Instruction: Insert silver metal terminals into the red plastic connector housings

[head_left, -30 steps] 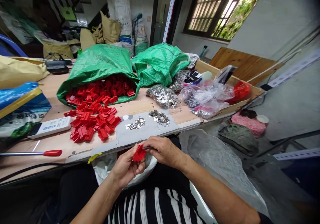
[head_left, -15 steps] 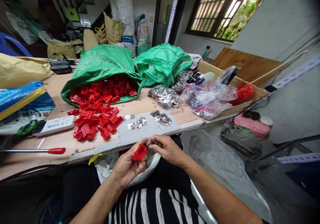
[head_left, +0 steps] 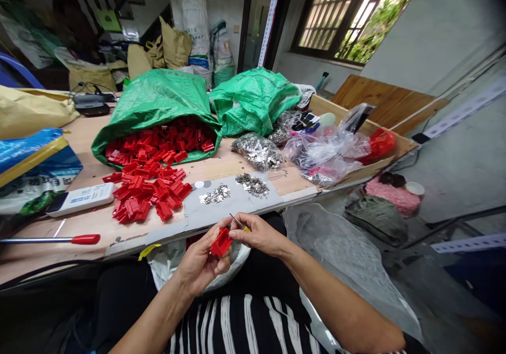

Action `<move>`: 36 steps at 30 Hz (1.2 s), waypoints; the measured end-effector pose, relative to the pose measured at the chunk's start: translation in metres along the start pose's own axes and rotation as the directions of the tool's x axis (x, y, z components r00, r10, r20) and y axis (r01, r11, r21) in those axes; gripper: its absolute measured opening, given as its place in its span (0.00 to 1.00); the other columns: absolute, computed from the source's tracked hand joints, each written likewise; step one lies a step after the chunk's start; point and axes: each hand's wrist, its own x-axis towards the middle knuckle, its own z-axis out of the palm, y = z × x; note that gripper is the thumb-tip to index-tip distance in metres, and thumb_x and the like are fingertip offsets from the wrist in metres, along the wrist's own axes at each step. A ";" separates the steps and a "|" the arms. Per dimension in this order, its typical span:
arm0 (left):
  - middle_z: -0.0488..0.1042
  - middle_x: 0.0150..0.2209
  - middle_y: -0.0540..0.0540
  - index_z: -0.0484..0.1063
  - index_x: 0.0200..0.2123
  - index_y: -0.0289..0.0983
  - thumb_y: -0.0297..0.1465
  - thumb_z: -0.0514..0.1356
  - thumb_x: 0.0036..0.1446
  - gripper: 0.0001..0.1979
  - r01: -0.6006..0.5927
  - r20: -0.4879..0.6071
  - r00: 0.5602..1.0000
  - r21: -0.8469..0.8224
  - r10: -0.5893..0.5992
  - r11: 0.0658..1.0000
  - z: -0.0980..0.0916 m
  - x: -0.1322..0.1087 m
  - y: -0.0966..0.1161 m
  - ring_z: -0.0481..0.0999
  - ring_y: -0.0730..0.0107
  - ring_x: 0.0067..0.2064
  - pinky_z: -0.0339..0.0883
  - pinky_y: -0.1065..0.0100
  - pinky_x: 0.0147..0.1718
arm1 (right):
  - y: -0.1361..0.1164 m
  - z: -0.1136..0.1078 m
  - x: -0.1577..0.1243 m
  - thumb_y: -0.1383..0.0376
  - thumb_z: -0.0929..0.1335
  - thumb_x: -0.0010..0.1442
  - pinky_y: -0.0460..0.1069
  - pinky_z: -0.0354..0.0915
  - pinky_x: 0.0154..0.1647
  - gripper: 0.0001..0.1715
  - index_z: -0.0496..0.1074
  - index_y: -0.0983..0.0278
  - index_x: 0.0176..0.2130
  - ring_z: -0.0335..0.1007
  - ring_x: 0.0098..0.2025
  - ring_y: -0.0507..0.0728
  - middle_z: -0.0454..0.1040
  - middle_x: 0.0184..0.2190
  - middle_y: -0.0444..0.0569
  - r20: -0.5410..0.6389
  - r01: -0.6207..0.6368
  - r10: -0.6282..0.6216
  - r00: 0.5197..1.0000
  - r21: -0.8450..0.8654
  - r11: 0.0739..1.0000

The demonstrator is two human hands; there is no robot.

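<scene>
A red plastic part (head_left: 221, 242), shaped like a small open housing, is held between the fingers and thumb of my left hand (head_left: 201, 262). My right hand (head_left: 261, 236) grips a small screwdriver-like tool (head_left: 238, 221) with a thin metal shaft and a yellowish handle mostly hidden in the palm. Its fingertips are close against the right side of the red part; whether they touch is hard to tell. Both hands are above my lap, just off the table edge. Beyond them lie two small piles of metal pieces (head_left: 215, 194) on a grey sheet (head_left: 193, 209).
Loose red parts (head_left: 152, 190) spill from a green sack (head_left: 162, 93) on the table. A second green sack (head_left: 253, 101), a clear bag of metal pieces (head_left: 259, 151) and a wooden box (head_left: 379, 156) stand to the right. A red-handled lever (head_left: 85, 239) lies left. A white bag (head_left: 166, 264) hangs below.
The tool in my right hand has turned, so its shaft now points up and left and its handle shows yellow. My left hand keeps the red part almost in place. The view shifts slightly.
</scene>
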 end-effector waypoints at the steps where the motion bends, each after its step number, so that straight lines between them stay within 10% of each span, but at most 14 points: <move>1: 0.67 0.21 0.51 0.57 0.62 0.39 0.32 0.52 0.63 0.24 0.002 0.004 1.000 -0.002 -0.002 1.000 0.000 0.000 0.000 0.65 0.77 0.17 0.53 0.74 0.19 | 0.000 0.000 0.000 0.52 0.71 0.53 0.43 0.45 0.20 0.20 0.61 0.63 0.30 0.45 0.21 0.46 0.55 0.20 0.35 0.023 -0.023 0.022 1.000 0.029 0.999; 22: 0.73 0.28 0.48 0.62 0.60 0.42 0.42 0.59 0.58 0.28 -0.017 -0.189 0.980 0.252 0.067 0.968 -0.005 0.003 -0.003 0.69 0.74 0.19 0.58 0.73 0.17 | 0.022 0.001 0.004 0.55 0.74 0.49 0.43 0.52 0.27 0.22 0.61 0.64 0.33 0.52 0.27 0.47 0.60 0.27 0.38 -0.033 0.052 -0.048 0.998 0.111 0.993; 29: 0.74 0.43 0.43 0.79 0.43 0.41 0.26 0.69 0.44 0.19 -0.362 -0.048 0.808 0.745 0.587 0.560 -0.006 -0.001 0.004 0.72 0.60 0.44 0.64 0.67 0.45 | 0.026 0.001 0.010 0.52 0.73 0.50 0.42 0.45 0.20 0.25 0.59 0.62 0.35 0.47 0.21 0.44 0.59 0.25 0.36 -0.087 -0.005 0.023 0.996 0.198 0.980; 36: 0.74 0.36 0.42 0.81 0.36 0.42 0.20 0.66 0.44 0.16 -0.442 -0.099 0.669 0.743 0.736 0.502 -0.004 0.004 -0.007 0.70 0.55 0.42 0.61 0.64 0.48 | 0.034 0.007 0.028 0.55 0.74 0.49 0.42 0.51 0.23 0.23 0.60 0.62 0.35 0.52 0.24 0.46 0.61 0.25 0.37 -0.021 0.005 -0.002 1.000 0.136 0.991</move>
